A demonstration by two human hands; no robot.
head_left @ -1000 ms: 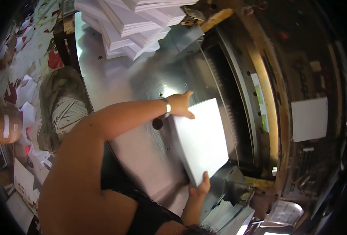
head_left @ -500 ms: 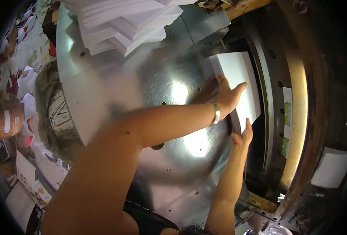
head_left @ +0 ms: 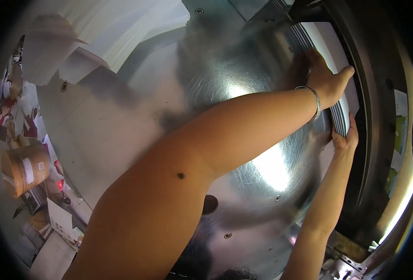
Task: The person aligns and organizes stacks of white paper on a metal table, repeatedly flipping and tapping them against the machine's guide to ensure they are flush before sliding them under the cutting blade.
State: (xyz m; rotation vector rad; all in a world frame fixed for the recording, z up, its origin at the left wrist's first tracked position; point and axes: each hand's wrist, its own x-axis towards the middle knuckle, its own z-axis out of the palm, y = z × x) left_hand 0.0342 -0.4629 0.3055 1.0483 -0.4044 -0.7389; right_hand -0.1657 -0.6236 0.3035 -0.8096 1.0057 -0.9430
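since a second ago, your long stack of white paper with layered edges has gone from bare metal near the round hole to the edge of the dark machine recess. your right hand pinches its near end, thumb up over the corner. your left hand lies against its left long side, thumb held wide over the top; whether that grip pinches, you cannot tell. from your right hand the stack runs away from you, long axis leaning left, so your left hand is nearer the far end. leftward spreads the scratched silver metal tabletop, with blurred white paper piles at upper left.
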